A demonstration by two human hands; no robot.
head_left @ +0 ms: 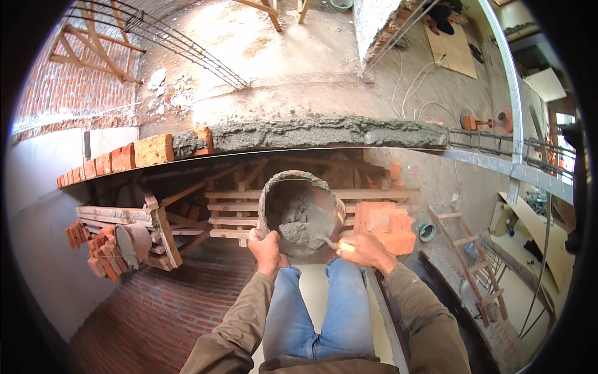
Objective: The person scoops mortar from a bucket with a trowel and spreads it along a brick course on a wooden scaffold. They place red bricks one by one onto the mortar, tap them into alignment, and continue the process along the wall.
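Note:
A mortar-crusted bucket (267, 198) stands tilted toward me in front of my knees, with wet grey mortar (301, 233) inside. My left hand (266, 252) is closed on its near left rim. At the near right side, my right hand (366, 251) wraps round the pale handle of a trowel (329, 242). The trowel's blade is hidden in or behind the mortar. Beyond the bucket runs a brick wall top (286, 133), covered with a rough bed of fresh mortar. Laid orange bricks (154, 150) continue along its left end.
Loose bricks (384, 225) are stacked on the wooden scaffold planks (233, 221) at right. Another bucket (132, 244) and more bricks sit at left. A taut string follows the wall's edge. A wooden ladder (471, 265) leans at lower right. Another person (441, 17) is at far right.

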